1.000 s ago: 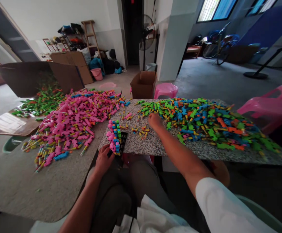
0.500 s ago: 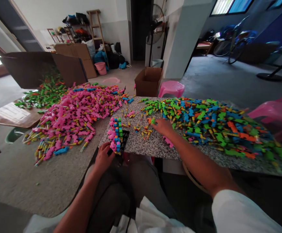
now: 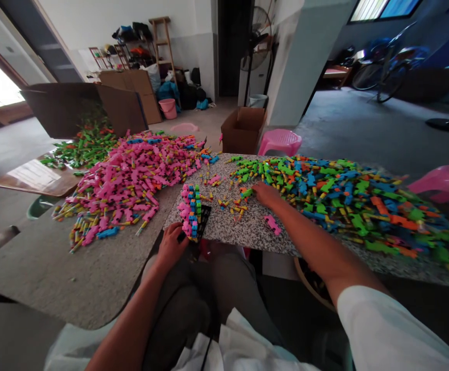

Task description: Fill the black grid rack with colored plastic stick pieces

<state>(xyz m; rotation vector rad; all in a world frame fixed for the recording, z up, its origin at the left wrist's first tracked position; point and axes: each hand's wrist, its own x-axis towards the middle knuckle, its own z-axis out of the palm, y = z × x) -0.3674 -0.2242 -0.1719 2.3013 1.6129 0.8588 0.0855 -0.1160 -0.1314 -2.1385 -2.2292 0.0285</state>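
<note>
My left hand has its fingers curled at the near left end of a black slotted tray. Rows of pink, blue and green plastic pieces stand in the tray. Over the speckled tabletop, my right hand has its fingers closed on a small green plastic piece, with a bit of orange beside it. Short yellow-and-orange pieces lie loose just left of that hand. A pink animal-shaped piece rests below my right wrist.
A large pile of pink pieces covers the left table. Mixed green, blue and orange pieces are heaped on the right. Behind stand a cardboard box and a pink stool. Green pieces spill from a tipped carton.
The view has turned slightly left. My right hand stays near the loose pieces, and the green piece at its fingertips shows more clearly. My left hand keeps its place at the tray.
</note>
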